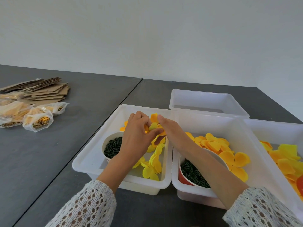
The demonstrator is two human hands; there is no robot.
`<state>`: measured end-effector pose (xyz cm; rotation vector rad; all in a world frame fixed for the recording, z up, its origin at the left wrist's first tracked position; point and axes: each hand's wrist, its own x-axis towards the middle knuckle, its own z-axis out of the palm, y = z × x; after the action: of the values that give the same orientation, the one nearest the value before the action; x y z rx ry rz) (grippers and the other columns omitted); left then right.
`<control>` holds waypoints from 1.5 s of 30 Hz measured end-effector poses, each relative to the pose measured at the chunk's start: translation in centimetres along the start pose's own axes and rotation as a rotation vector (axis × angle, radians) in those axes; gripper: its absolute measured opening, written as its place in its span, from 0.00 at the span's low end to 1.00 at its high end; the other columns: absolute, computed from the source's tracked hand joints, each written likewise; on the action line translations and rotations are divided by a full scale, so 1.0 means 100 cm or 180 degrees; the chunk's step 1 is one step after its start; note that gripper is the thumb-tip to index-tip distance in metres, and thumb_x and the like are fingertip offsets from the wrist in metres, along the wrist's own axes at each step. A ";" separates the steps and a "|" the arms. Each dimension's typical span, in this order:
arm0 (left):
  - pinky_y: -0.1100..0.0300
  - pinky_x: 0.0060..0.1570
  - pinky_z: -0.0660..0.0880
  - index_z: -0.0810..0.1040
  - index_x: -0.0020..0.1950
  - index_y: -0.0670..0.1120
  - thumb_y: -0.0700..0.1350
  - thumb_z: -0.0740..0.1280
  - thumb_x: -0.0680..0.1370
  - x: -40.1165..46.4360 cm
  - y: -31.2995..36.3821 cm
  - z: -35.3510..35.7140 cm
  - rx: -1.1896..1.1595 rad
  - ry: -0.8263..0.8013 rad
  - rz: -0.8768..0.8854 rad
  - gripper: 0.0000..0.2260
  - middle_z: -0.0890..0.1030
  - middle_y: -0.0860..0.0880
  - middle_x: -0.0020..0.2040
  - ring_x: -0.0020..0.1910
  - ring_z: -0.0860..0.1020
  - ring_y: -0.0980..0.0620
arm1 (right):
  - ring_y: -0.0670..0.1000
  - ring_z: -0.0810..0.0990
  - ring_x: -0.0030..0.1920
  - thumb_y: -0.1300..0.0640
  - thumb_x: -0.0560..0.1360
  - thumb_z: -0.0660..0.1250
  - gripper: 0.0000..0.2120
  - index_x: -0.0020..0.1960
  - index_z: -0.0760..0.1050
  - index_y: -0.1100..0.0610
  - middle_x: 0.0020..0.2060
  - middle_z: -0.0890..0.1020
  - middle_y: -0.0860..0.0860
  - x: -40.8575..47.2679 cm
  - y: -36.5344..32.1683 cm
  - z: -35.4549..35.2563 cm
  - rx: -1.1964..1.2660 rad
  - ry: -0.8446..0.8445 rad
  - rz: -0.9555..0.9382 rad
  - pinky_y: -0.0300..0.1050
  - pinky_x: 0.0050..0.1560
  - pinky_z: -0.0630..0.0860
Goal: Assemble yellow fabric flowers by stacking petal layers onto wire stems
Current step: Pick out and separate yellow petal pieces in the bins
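At the bottom of the frame, two forearms in white openwork knit sleeves (85, 208) reach up over a dark grey worktop (49, 161). Just above them, at lower centre, sits a white plastic bin (91, 154) holding loose yellow petal layers (153, 167) and a paper cup of dark green stem pieces (113, 147). To its right, touching it, a second white bin (246, 145) carries a heap of orange-yellow petals (229, 154) and a red paper cup of dark green rings (191, 174). A third bin (270, 126) at the right edge holds more yellow and orange petals (285, 156).

Over the first bin, mid-frame, the left hand (136, 138) and right hand (170, 130) meet, both pinching a part-built yellow flower (155, 124) between fingertips; its stem is hidden.

Farther up, right of centre, stands another white bin (206, 102). At upper left lie clear bags of yellow pieces (38, 119) and flattened cardboard (47, 90). No writing is readable anywhere.
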<state>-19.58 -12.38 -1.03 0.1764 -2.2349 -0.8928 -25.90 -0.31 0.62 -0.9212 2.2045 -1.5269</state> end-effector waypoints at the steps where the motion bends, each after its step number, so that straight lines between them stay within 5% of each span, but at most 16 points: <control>1: 0.69 0.37 0.64 0.66 0.33 0.51 0.46 0.76 0.70 0.000 0.000 0.000 -0.0008 0.0005 -0.0050 0.18 0.70 0.55 0.38 0.39 0.67 0.58 | 0.53 0.82 0.35 0.48 0.82 0.52 0.21 0.52 0.74 0.64 0.43 0.83 0.60 -0.001 0.000 0.001 -0.0002 0.0000 -0.0042 0.51 0.48 0.80; 9: 0.65 0.33 0.76 0.77 0.38 0.46 0.45 0.76 0.72 -0.001 0.002 -0.003 -0.0884 -0.0278 -0.0654 0.09 0.84 0.55 0.41 0.35 0.80 0.60 | 0.54 0.80 0.33 0.58 0.82 0.56 0.11 0.57 0.71 0.65 0.40 0.80 0.56 -0.002 -0.001 -0.005 0.0018 0.0002 -0.0122 0.50 0.40 0.79; 12: 0.60 0.31 0.74 0.76 0.40 0.42 0.47 0.74 0.74 0.001 0.001 -0.004 -0.0733 -0.0291 -0.0706 0.11 0.83 0.51 0.34 0.31 0.77 0.57 | 0.52 0.77 0.31 0.59 0.82 0.57 0.09 0.59 0.70 0.62 0.39 0.79 0.53 -0.001 0.001 -0.008 -0.0073 0.0031 -0.0147 0.50 0.40 0.77; 18: 0.72 0.23 0.64 0.71 0.38 0.40 0.44 0.73 0.75 -0.002 0.002 -0.002 -0.0714 -0.0107 -0.0490 0.14 0.75 0.57 0.24 0.23 0.68 0.62 | 0.50 0.76 0.32 0.58 0.81 0.59 0.09 0.60 0.70 0.60 0.36 0.78 0.52 0.000 0.000 -0.011 -0.0058 -0.0052 -0.0097 0.45 0.38 0.76; 24: 0.69 0.23 0.62 0.67 0.35 0.46 0.42 0.72 0.75 -0.005 0.003 -0.002 -0.0570 -0.0002 -0.0303 0.16 0.71 0.54 0.26 0.25 0.63 0.58 | 0.50 0.74 0.31 0.61 0.81 0.58 0.08 0.60 0.69 0.61 0.34 0.76 0.53 0.001 0.000 -0.011 -0.0093 -0.0143 -0.0081 0.42 0.36 0.75; 29: 0.65 0.30 0.68 0.68 0.36 0.49 0.43 0.71 0.76 -0.006 0.005 -0.002 -0.0298 -0.0025 -0.0102 0.13 0.75 0.54 0.31 0.31 0.69 0.57 | 0.50 0.76 0.33 0.65 0.80 0.58 0.10 0.61 0.67 0.60 0.38 0.78 0.53 -0.001 0.002 -0.009 -0.0059 -0.0172 -0.0070 0.42 0.39 0.76; 33: 0.53 0.36 0.73 0.70 0.40 0.49 0.43 0.70 0.75 -0.008 0.007 -0.003 0.0226 0.0035 0.0227 0.10 0.75 0.53 0.36 0.38 0.72 0.52 | 0.52 0.81 0.37 0.67 0.79 0.59 0.11 0.60 0.67 0.61 0.45 0.83 0.58 -0.002 0.005 -0.009 0.0070 -0.0079 -0.0146 0.47 0.45 0.81; 40: 0.57 0.38 0.75 0.71 0.49 0.52 0.43 0.67 0.75 -0.008 0.008 -0.003 0.0273 -0.0071 0.0198 0.07 0.77 0.57 0.42 0.40 0.75 0.57 | 0.53 0.82 0.33 0.67 0.78 0.57 0.09 0.47 0.77 0.62 0.37 0.83 0.58 0.002 0.009 -0.004 -0.0455 0.0069 -0.0246 0.45 0.43 0.80; 45: 0.58 0.35 0.72 0.73 0.43 0.52 0.48 0.68 0.75 -0.007 0.005 0.000 0.0430 -0.0095 0.0019 0.05 0.75 0.55 0.38 0.37 0.72 0.56 | 0.46 0.79 0.29 0.66 0.78 0.55 0.11 0.44 0.74 0.59 0.33 0.80 0.53 0.000 0.011 0.002 -0.0838 0.0217 -0.0329 0.33 0.34 0.75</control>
<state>-19.04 -11.73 -1.10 0.2200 -2.3233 -0.7460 -26.17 -0.22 -0.51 -1.0903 2.4856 -1.3494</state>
